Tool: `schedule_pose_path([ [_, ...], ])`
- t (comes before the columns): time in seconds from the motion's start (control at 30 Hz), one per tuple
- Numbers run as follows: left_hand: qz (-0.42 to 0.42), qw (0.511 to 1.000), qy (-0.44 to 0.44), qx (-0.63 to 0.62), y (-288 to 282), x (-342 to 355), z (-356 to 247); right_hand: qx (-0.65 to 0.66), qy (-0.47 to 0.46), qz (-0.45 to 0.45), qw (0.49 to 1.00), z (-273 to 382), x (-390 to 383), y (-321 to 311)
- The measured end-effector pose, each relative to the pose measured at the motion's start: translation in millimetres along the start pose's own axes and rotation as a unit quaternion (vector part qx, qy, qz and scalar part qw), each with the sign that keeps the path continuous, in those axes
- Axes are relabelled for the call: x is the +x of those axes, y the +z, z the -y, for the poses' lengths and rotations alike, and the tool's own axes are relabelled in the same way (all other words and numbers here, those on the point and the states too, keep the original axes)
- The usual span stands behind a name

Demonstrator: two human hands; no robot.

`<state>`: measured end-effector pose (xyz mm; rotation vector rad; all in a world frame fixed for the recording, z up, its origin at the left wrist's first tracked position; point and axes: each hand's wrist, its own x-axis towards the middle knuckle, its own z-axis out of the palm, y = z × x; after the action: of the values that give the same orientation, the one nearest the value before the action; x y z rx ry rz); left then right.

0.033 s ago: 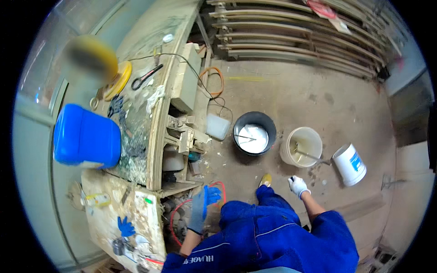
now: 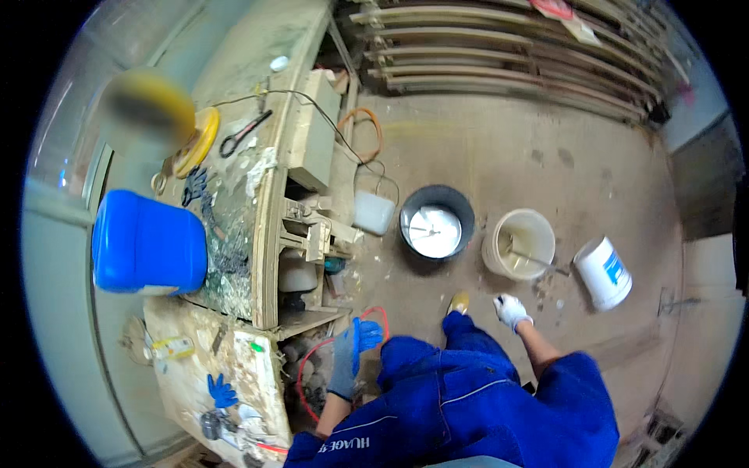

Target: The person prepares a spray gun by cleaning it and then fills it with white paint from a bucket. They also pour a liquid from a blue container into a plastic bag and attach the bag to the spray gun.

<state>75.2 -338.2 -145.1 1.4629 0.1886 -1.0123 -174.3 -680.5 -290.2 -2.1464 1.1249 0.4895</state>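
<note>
My left hand (image 2: 355, 352), in a grey and blue work glove, hangs beside the workbench's near end. Its fingers look loosely stretched, and I see nothing in them. A red hose (image 2: 303, 382) loops past it below bench height. My right hand (image 2: 512, 311), in a white glove, is held over the floor with its fingers curled closed. A small dark spot shows at the fingertips, too small to name. The pale bucket (image 2: 488, 261) stands nearest to it, with a long-handled tool (image 2: 538, 262) leaning inside. To its left is a black bucket (image 2: 406, 210) holding white material and a stick.
A white tub (image 2: 601, 274) lies tipped on the floor at right. The bench (image 2: 304, 47) at left carries a blue canister (image 2: 148, 243), scissors (image 2: 244, 134) and yellow discs (image 2: 197, 142). A blue glove (image 2: 222, 391) lies on the nearer board. Metal racks (image 2: 499, 48) stand at the back.
The view has shifted slightly, so the buckets and bench appear a little displaced. Both hands keep nearly the same pose.
</note>
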Motion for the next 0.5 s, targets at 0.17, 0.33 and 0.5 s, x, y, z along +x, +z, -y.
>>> schedule_pose_path([
  [0.17,-0.071,0.996,-0.050,-0.034,33.3,44.3,-8.8,0.063,-0.008,0.053,0.997,53.1,86.1,17.9],
  [0.33,-0.057,0.993,-0.105,0.010,7.5,132.9,15.7,0.304,0.070,0.067,0.948,119.7,214.3,93.1],
  [0.5,-0.048,0.986,-0.128,0.093,-2.3,214.8,32.9,0.323,0.170,-0.026,0.931,205.8,315.9,117.9],
])
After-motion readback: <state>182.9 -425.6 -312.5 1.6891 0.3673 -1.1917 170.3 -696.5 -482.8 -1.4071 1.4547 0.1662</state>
